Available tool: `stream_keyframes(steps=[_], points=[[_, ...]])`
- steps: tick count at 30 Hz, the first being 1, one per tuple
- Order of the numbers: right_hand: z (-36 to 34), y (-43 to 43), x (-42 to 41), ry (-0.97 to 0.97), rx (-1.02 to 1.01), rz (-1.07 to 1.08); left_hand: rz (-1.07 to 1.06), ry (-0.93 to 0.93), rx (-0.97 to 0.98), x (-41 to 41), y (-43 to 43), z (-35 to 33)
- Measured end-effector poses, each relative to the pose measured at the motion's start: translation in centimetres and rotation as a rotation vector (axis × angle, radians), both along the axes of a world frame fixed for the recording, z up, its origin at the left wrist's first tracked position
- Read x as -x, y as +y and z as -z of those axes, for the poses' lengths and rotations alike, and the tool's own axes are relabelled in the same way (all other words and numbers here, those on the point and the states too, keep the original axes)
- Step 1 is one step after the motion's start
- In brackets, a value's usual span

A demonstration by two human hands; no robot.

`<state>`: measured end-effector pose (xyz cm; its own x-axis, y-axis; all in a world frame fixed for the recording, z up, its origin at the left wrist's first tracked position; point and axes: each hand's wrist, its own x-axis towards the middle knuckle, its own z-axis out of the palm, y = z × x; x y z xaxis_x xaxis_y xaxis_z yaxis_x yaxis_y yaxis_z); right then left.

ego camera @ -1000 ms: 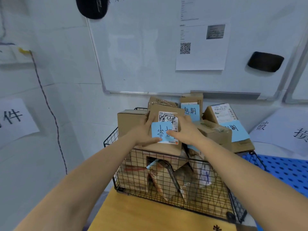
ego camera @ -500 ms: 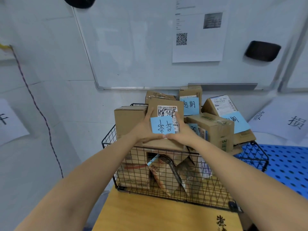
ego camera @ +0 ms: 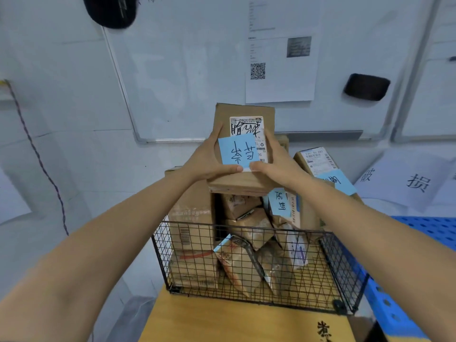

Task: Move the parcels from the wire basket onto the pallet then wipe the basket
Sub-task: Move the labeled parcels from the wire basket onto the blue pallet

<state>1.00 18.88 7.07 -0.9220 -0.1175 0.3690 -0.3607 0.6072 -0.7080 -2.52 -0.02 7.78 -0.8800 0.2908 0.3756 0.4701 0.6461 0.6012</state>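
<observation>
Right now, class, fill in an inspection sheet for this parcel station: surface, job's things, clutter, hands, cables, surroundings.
Surface: light wooden tabletop bears the black wire basket.
Job's things: brown cardboard parcel with blue handwritten note held above the basket; more cardboard parcels piled inside, some above the rim; blue perforated plastic pallet to the right; no wiping cloth seen.
Clutter: nothing seen.
Hands: left hand and right hand grip the parcel's sides, thumbs on its front.
Cables: thin dark cord runs down the left wall.
Surroundings: whiteboard with printed QR-code sheet and black eraser; paper signs on the walls.
</observation>
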Motion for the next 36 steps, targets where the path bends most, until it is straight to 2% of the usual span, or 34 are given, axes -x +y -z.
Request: stream_keyframes(steps=[4, 10, 14, 20, 26, 29, 36], points=[[-1.3, 0.9, -0.3, 0.024, 0.085, 0.071, 0.044, 0.021, -0.084, -0.1, 1.6, -0.9], [-2.4, 2.0, -1.0, 0.047, -0.036, 0.054, -0.025, -0.05, -0.286, 0.5, 2.1, -1.4], [-4.6, 2.4, -1.6, 0.123, -0.066, 0.058, -0.021, -0.033, -0.286, 0.7, 1.6, -3.9], [-7.8, 4.8, -2.6, 0.142, -0.142, 0.121, 0.131, -0.124, -0.438, 0.2, 2.7, -6.6], [-9.1, 8.0, -5.1, 0.196, -0.212, 0.232, 0.25, -0.193, -0.459, -1.2, 7.0, -6.3], [-9.5, 10.3, -7.4, 0.158, -0.253, 0.277, 0.288, -0.241, -0.489, -1.8, 9.5, -6.0], [-10.5, 17.2, -12.4, 0.049, -0.264, 0.425, 0.522, -0.406, -0.585, -4.5, 16.6, -6.1]])
